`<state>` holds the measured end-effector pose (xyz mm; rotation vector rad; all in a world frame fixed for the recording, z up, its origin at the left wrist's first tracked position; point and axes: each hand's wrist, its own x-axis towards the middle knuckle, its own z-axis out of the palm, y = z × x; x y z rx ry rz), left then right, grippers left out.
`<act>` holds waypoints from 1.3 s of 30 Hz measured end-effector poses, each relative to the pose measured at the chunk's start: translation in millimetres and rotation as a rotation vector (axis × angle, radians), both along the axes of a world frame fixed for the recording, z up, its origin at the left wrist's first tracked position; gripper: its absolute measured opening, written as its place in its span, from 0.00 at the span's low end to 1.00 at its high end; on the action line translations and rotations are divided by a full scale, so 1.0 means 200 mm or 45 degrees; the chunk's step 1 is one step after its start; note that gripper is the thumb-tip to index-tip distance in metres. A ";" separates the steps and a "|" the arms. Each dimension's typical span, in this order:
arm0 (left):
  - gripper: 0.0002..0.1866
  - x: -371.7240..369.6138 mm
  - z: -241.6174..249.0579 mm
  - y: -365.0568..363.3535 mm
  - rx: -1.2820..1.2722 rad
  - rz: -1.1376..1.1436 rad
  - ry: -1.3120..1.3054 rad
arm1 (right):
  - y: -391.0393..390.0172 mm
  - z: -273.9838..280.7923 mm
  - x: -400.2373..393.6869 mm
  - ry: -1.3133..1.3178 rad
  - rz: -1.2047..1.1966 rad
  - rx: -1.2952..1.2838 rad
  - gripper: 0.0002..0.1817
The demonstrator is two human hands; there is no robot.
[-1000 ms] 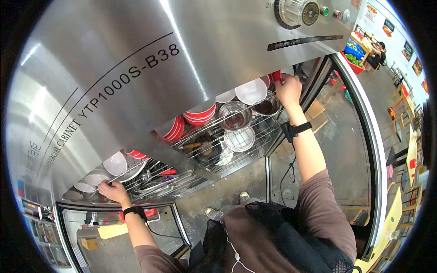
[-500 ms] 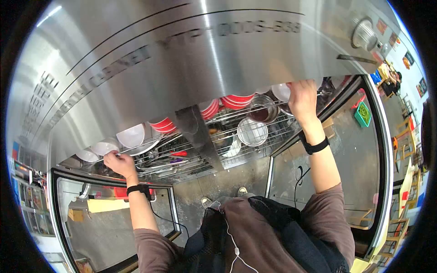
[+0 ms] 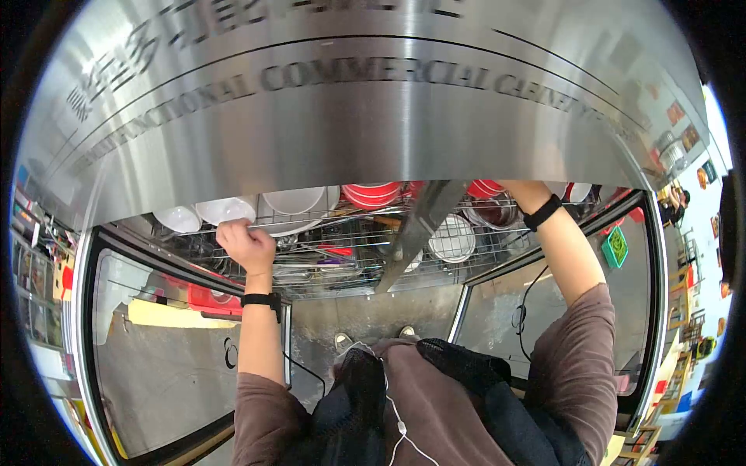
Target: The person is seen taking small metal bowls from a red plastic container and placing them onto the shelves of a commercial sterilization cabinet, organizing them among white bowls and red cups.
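My left hand [image 3: 247, 245] is at the front edge of the wire rack [image 3: 373, 213], just below the white bowls [image 3: 225, 210]. Its fingers are curled in; whether they grip the rack's wire or something small I cannot make out. My right hand [image 3: 524, 191] reaches in under the steel cabinet's upper panel [image 3: 350, 132], so its fingers are hidden. Close to it are stacked red bowls with white rims [image 3: 483, 189] and a metal pot [image 3: 493, 213]. More red bowls [image 3: 371, 196] stand near the middle of the rack.
Glass doors stand open at the left [image 3: 167, 349] and right [image 3: 567, 326]. A dark upright post [image 3: 423, 233] crosses the rack's front. Utensils and round white containers [image 3: 452, 239] lie on the lower shelf. A green basket [image 3: 615, 247] is farther right.
My view has shifted left along the cabinet. My right hand has gone farther in, its fingers now hidden behind the panel. The left hand remains by the white bowls, fingers more curled.
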<state>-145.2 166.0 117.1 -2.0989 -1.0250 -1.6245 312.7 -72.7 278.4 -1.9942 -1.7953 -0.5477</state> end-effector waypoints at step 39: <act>0.12 0.08 0.04 -0.07 -0.027 0.203 0.041 | -0.82 -0.31 0.57 0.141 -0.902 0.271 0.13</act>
